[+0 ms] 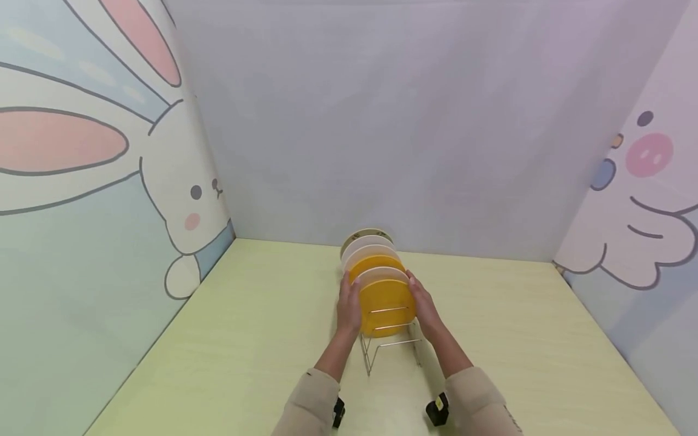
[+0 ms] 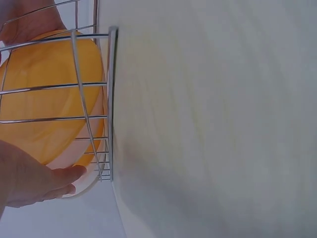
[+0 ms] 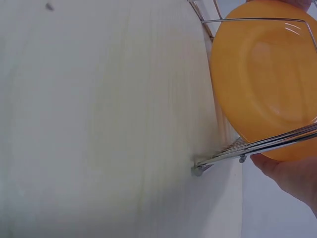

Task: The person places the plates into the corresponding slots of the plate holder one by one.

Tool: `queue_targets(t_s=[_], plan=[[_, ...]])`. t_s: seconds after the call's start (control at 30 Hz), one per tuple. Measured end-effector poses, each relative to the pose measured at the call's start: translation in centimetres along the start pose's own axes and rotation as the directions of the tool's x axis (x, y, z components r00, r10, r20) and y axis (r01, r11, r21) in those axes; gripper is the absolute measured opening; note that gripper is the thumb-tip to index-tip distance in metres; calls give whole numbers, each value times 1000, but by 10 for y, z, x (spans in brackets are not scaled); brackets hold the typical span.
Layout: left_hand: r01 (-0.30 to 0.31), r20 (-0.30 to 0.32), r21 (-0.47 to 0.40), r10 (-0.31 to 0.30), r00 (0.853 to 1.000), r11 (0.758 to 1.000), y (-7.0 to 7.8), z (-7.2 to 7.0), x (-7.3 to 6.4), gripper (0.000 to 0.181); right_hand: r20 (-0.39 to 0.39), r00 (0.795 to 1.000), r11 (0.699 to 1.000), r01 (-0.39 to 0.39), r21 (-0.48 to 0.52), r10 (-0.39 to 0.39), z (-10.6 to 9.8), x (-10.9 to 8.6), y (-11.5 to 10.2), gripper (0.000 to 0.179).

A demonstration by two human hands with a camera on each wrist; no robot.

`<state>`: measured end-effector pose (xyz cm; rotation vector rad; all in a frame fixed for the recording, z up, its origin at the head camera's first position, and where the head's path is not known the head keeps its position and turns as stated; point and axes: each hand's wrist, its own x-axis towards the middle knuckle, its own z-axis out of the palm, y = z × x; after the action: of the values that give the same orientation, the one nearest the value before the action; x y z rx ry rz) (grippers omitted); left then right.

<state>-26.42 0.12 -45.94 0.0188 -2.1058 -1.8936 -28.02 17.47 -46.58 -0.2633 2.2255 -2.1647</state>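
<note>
Several plates stand on edge, one behind another, in a metal wire rack (image 1: 400, 344). The nearest is an orange plate (image 1: 387, 300). Behind it come a white plate (image 1: 383, 274), another orange plate (image 1: 376, 262), more white plates (image 1: 368, 242) and a patterned plate (image 1: 376, 232) at the back. My left hand (image 1: 349, 309) lies along the left edges of the front plates, fingers pointing forward and fairly straight. On the opposite side, my right hand (image 1: 426, 309) touches the right edges with extended fingers. The right wrist view shows the front orange plate (image 3: 267, 79) behind the rack's wires.
The rack stands on a pale yellow-green table (image 1: 245, 339), with a plain grey-white wall (image 1: 392, 121) behind it. Side panels carry a cartoon rabbit (image 1: 180, 175) on the left and a pink-nosed cartoon animal (image 1: 627, 212) on the right. Small black devices (image 1: 438, 410) show near the sleeves.
</note>
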Motion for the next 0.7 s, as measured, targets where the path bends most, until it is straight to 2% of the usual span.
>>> queue_targets(t_s=[0.13,0.4,0.7], plan=[[-24,31,14,23,999,1000,-1,-4,3,60,-30,999,1000,-13,4,14,7,-6,-1,62],[-8,180,24,3,984,1000,-5,-13,20,63,-168,986,999,-25,-44,17,23,-18,-7,62],[23,233,0,-22,972,1000,-8,-6,26,66,-180,984,997,-33,-76,19,17,-19,-9,62]])
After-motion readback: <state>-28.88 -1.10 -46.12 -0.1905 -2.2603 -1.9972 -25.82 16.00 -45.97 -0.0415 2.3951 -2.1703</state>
